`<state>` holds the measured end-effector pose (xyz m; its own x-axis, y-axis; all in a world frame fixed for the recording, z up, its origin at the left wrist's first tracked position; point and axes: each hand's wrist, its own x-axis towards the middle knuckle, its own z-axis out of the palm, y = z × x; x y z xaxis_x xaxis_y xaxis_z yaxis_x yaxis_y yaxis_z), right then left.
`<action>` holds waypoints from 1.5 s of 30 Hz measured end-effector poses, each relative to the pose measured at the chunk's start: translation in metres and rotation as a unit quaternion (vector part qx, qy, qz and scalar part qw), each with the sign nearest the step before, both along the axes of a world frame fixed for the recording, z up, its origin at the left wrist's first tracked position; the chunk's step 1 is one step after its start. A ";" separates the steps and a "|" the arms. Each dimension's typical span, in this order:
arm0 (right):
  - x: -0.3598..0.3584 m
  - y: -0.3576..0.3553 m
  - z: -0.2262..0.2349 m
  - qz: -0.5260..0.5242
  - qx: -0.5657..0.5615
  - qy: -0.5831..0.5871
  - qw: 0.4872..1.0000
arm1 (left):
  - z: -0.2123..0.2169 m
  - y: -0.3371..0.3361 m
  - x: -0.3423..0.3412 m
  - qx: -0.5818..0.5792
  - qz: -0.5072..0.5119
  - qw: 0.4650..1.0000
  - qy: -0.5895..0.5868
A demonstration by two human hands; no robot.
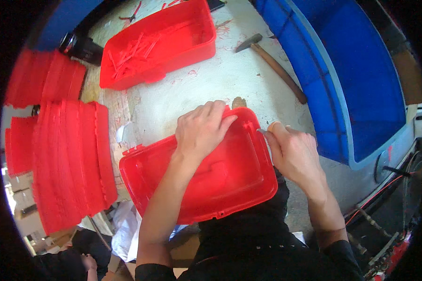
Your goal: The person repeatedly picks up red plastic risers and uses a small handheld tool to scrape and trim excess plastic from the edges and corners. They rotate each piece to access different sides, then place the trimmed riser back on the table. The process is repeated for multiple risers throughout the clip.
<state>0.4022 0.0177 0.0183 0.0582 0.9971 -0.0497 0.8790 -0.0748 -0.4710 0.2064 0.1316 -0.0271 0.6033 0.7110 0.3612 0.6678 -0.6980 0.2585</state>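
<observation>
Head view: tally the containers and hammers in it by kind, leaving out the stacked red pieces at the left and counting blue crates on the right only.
Shallow red tray, at the hands: 1
Deeper red bin, with red strips inside: 1
Blue crate, right: 1
Wooden-handled hammer: 1
Total: 4

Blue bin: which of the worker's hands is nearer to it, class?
Right. The right hand is left of the blue bin, at the right rim of the red container; the left hand is farther left, gripping its far rim.
</observation>
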 end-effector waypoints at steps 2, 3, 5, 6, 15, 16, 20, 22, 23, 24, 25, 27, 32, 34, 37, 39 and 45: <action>-0.007 0.011 0.005 0.001 -0.006 -0.068 0.998 | 0.000 0.000 -0.001 -0.015 0.000 1.000 -0.005; -0.010 0.014 0.007 0.007 0.002 -0.100 0.995 | -0.001 0.000 -0.003 -0.019 -0.001 1.000 -0.009; -0.017 0.018 0.009 -0.006 -0.008 -0.142 0.990 | -0.003 0.000 -0.005 -0.026 -0.008 0.999 -0.028; -0.020 0.019 0.010 -0.016 -0.018 -0.163 0.986 | -0.005 0.001 -0.005 -0.028 -0.009 0.999 -0.031; -0.036 0.007 0.014 -0.025 -0.038 -0.238 0.970 | -0.020 0.003 -0.008 -0.006 -0.008 0.998 -0.055; -0.037 0.003 0.015 -0.031 -0.044 -0.229 0.972 | -0.021 0.003 -0.007 -0.009 -0.007 0.999 -0.047; -0.039 -0.024 0.022 -0.017 -0.089 -0.246 0.965 | -0.023 0.003 -0.006 0.004 -0.001 0.999 -0.047; -0.038 -0.039 0.032 0.017 -0.128 -0.237 0.963 | -0.023 0.002 -0.006 0.000 0.001 0.999 -0.050; -0.037 -0.044 0.037 0.033 -0.169 -0.208 0.963 | -0.023 0.002 -0.006 -0.010 -0.001 0.999 -0.047; -0.036 -0.044 0.040 0.017 -0.157 -0.168 0.973 | -0.022 0.002 -0.006 -0.012 0.001 0.999 -0.047; -0.035 -0.041 0.041 0.000 -0.144 -0.127 0.981 | -0.022 0.001 -0.006 -0.021 -0.002 0.999 -0.044; -0.035 -0.025 0.037 -0.069 -0.098 -0.068 0.990 | -0.019 0.001 -0.007 -0.013 -0.005 0.999 -0.048; -0.036 0.039 -0.021 -0.102 0.087 0.005 0.991 | -0.010 0.002 -0.010 -0.031 -0.015 0.999 -0.038; -0.034 0.027 -0.036 -0.111 0.069 -0.017 0.991 | -0.007 0.001 -0.010 -0.038 -0.014 0.999 -0.034; -0.032 -0.016 -0.041 -0.102 0.069 -0.047 0.991 | -0.008 0.000 -0.010 -0.039 -0.006 0.999 -0.033; -0.035 -0.050 -0.036 -0.094 0.065 -0.048 0.992 | -0.009 0.000 -0.009 -0.038 -0.008 0.999 -0.038; -0.026 -0.140 -0.019 -0.087 -0.033 0.169 0.981 | 0.006 0.000 -0.008 -0.106 -0.002 0.994 0.012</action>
<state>0.3764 -0.1228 -0.0011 0.1965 0.9676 -0.1588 0.6445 -0.2495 -0.7227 0.1984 0.1312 -0.0211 0.6128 0.7673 0.1891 0.6731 -0.6322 0.3838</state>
